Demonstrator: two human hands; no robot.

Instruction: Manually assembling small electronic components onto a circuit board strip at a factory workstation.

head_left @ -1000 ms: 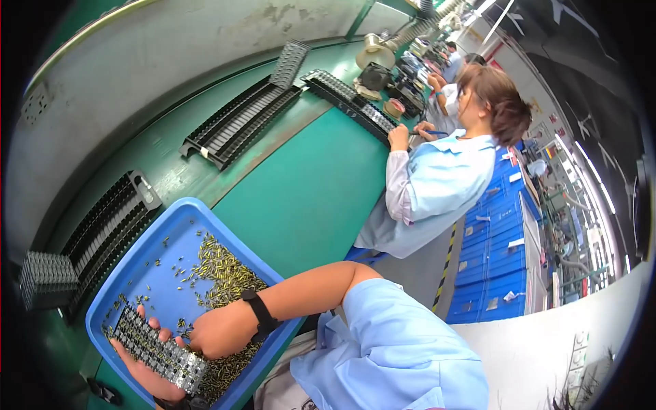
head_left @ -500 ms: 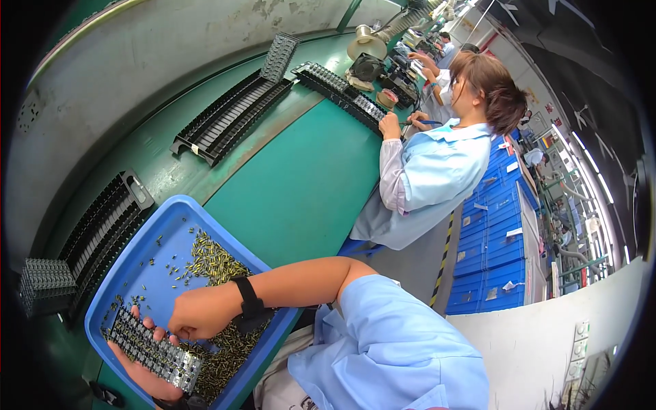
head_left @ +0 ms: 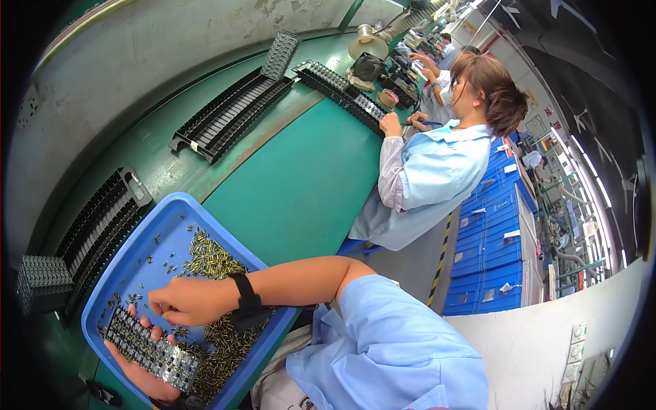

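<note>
My left hand (head_left: pixel 156 387) is wrapped around a flat panel (head_left: pixel 150 347) of small dark and silvery pieces, its fingertips curling over the far edge. The panel is held tilted, low over a blue plastic tray (head_left: pixel 179 205). Above its upper edge hovers my right hand (head_left: pixel 188 301), black strap on the wrist, thumb and fingers drawn together. What they pinch, if anything, is too small to make out. Many small brass-coloured cylindrical parts (head_left: pixel 208 256) lie in the tray, heaped toward its right side and partly hidden under my right forearm.
Long black slotted racks (head_left: pixel 236 116) stand on the green bench, one (head_left: pixel 102 225) left of the tray with a stack of panels (head_left: pixel 44 277) at its end. A co-worker (head_left: pixel 430 164) in light blue sits to the right, hands on another rack (head_left: pixel 342 89). Blue bins (head_left: pixel 488 253) stand beyond.
My right hand has lifted off the panel's face and shifted slightly left and up. My left hand and the panel have stayed nearly in place.
</note>
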